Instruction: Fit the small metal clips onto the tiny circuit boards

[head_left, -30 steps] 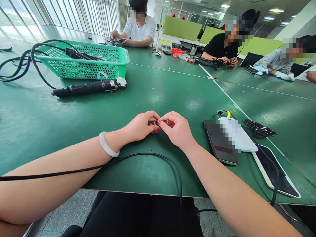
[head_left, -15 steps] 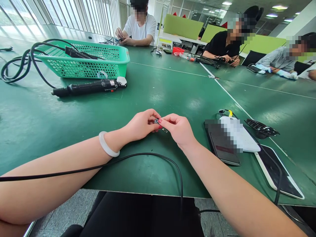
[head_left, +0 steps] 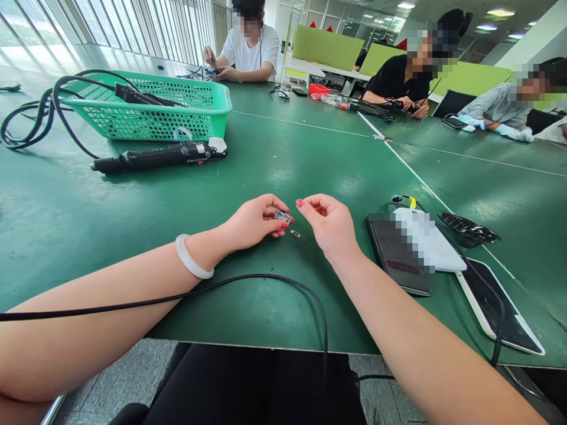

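Note:
My left hand is closed on a small rectangular silver-and-dark part that looks like a circuit board, held between thumb and fingers. To its right, my right hand is raised apart from the part, thumb and fingertips pinched together. Whether something tiny sits in that pinch cannot be made out. A small pale rectangular frame lies on the green table, just below and between the hands.
A black electric screwdriver lies before a green basket holding cables. On the right are a dark phone, a white device, a white-edged tablet and a black item. A cable crosses near the front edge. Several people sit beyond.
My right hand has drawn away to the right from the small board, which now shows more fully in my left hand. The left hand has barely moved.

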A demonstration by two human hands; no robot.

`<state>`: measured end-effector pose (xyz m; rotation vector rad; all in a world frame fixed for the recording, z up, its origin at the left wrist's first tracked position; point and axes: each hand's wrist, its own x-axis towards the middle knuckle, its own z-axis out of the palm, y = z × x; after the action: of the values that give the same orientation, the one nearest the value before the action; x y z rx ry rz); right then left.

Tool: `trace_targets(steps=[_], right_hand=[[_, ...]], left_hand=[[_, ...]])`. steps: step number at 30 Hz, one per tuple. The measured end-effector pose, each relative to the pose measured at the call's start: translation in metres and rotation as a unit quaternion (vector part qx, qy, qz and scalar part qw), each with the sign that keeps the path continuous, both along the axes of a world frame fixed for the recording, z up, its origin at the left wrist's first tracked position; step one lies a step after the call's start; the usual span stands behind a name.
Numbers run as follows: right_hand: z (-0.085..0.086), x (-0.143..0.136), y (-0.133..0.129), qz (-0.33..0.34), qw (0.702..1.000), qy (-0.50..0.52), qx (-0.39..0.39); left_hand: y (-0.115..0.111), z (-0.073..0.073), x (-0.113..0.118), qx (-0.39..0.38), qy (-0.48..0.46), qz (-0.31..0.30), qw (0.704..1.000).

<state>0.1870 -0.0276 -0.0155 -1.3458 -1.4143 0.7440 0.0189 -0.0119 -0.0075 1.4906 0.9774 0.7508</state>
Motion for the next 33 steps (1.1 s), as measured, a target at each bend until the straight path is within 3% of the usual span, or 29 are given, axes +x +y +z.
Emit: trace_targets(steps=[3, 7, 11, 16, 23, 27, 33], right_hand=[[0.001, 0.015, 0.005, 0.028, 0.997, -0.057, -0.047], [0.001, 0.024, 0.004, 0.100, 0.957, -0.236, -0.135], [0.001, 0.017, -0.001, 0.111, 0.938, -0.317, -0.089], [0.000, 0.010, -0.001, 0.114, 0.931, -0.343, -0.050], [0.003, 0.016, -0.001, 0.083, 0.966, -0.243, -0.012], [0.003, 0.016, -0.002, 0.065, 0.975, -0.213, 0.006], [-0.004, 0.009, 0.000, 0.126, 0.927, -0.350, 0.053]], left_hand=[[0.001, 0.002, 0.001, -0.045, -0.044, 0.033, 0.997], [0.001, 0.004, 0.001, -0.071, -0.074, 0.057, 0.993], [0.002, 0.004, 0.001, -0.076, -0.087, 0.060, 0.991], [0.002, 0.003, 0.001, -0.081, -0.083, 0.073, 0.991], [0.002, -0.001, 0.000, -0.066, -0.059, 0.053, 0.995], [0.005, -0.001, -0.002, -0.092, -0.094, 0.042, 0.990], [0.006, 0.002, -0.003, -0.129, -0.148, 0.080, 0.977]])
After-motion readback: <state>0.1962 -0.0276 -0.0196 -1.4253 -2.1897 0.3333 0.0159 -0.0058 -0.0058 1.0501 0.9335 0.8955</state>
